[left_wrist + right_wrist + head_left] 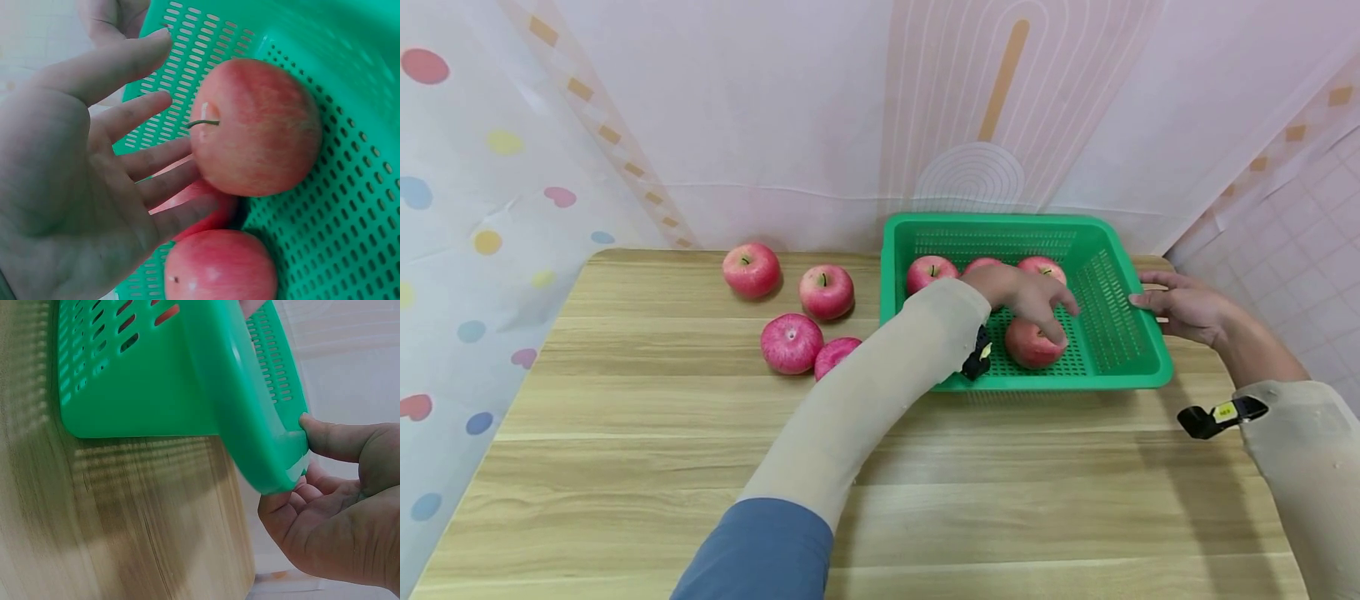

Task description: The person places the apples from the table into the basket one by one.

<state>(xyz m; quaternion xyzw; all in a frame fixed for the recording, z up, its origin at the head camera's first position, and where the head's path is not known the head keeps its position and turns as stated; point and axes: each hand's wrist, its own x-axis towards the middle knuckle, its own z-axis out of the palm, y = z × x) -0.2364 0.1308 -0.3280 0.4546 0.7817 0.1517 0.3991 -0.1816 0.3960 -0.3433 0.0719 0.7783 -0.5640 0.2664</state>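
A green plastic basket [1138, 382] with slotted walls stands at the back right of the table. My left hand [1033, 296] reaches into it, fingers spread and loosely extended over a red apple [1028, 348] near the front wall. In the left wrist view the fingertips are right at the side of that apple [259, 128], and the palm holds nothing. More apples [932, 272] lie along the basket's back, partly hidden by the hand. At the basket's right end my right hand [340, 500] pinches the rim, thumb on top and fingers curled below.
Left of the basket, several more apples sit on the wooden table [647, 433], among them a red apple [752, 271] at the back and a pinker apple [792, 343] in front. My left forearm partly covers another pink apple [835, 354]. A patterned curtain [760, 125] hangs behind the table.
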